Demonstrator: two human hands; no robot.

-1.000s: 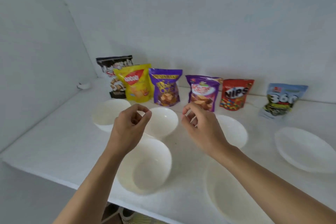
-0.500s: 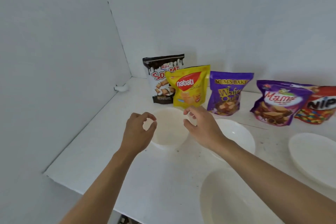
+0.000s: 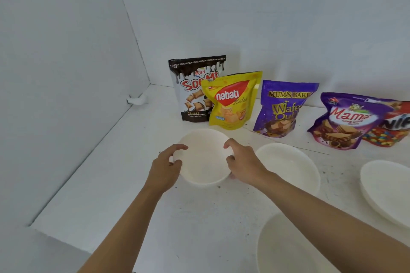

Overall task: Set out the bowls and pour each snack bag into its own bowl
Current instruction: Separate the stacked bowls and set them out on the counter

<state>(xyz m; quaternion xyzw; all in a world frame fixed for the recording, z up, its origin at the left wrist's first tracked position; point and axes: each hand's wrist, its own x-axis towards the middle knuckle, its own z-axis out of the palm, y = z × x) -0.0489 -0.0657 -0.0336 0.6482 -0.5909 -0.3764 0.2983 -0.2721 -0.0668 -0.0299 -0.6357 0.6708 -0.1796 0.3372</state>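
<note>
Four white bowls shared a white tabletop [image 3: 199,217] that ran back into the corner of two pale walls. Biggest in view was the near bowl [image 3: 288,248], cut off by the bottom edge and partly crossed by the right forearm. Next came the shallow bowl [image 3: 386,186] at the right border, then the middle bowl [image 3: 288,166]. Just left of that was the held bowl [image 3: 203,159], which sat in front of the yellow bag; whether it rested on the tabletop or was raised off it could not be told. Five snack bags stood upright in a row before the back wall. From the left these were the black-and-white Soomi bag [image 3: 193,86], with the yellow Nabati bag [image 3: 233,99] overlapping its right side. A purple Mum's Bake wafer bag [image 3: 284,108] and a purple Mama wafer bag [image 3: 346,119] followed, and a red Nips bag [image 3: 397,126] was half hidden behind the Mama bag and cut by the frame. Both hands were on the held bowl. The left hand [image 3: 165,166] had its fingers curled over the left rim, with the thumb pinching from the near side. The right hand [image 3: 244,162] gripped the right rim in the same way. Smallest of all, a little white fitting [image 3: 137,100] lay at the foot of the left wall, well apart from the bags.
</note>
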